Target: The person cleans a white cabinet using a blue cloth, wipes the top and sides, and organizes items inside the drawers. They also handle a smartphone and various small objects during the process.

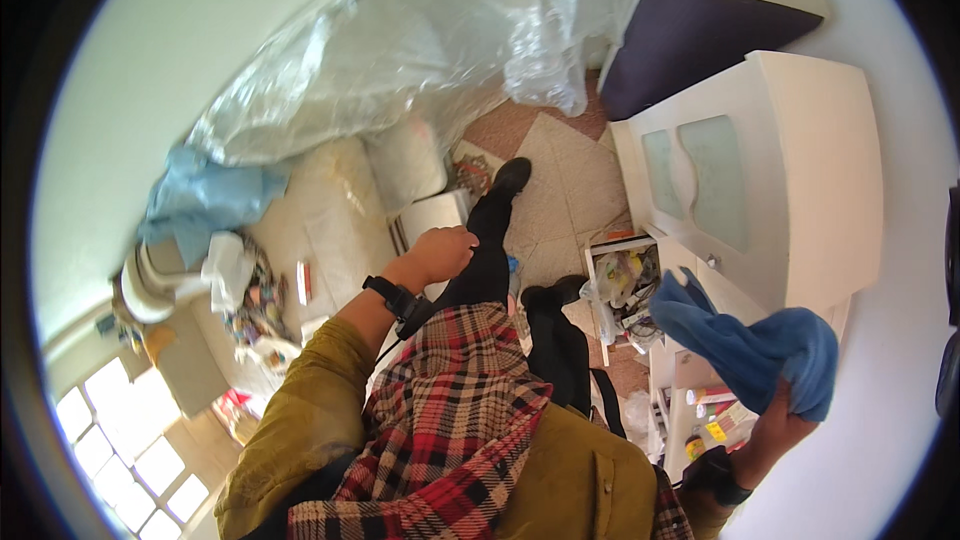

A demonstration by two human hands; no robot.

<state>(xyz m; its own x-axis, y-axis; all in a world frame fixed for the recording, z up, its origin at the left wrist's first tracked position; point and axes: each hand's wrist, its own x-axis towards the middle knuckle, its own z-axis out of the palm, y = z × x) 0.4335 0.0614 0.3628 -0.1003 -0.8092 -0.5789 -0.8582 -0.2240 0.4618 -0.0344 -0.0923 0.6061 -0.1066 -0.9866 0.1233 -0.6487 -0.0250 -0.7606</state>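
A blue cloth [742,345] hangs bunched from my right hand [780,420], which grips one end of it. Its loose end droops in front of a white cabinet [757,180] with frosted glass panels. Below and left of the cloth, a pulled-out drawer [596,292] holds plastic bags and cables. My left hand [442,253] is over my dark-trousered leg, fingers curled, with nothing visible in it; the palm side is hidden. Each wrist bears a black band. Beneath the cloth, another open drawer [675,435] contains tubes and small packages.
Clear plastic sheeting [420,37] drapes over the furniture ahead. A dark purple panel [697,30] leans behind the cabinet. Light blue fabric [202,199] and a white plastic bag [226,270] lie at the left. Tiled floor [562,180] shows around my feet.
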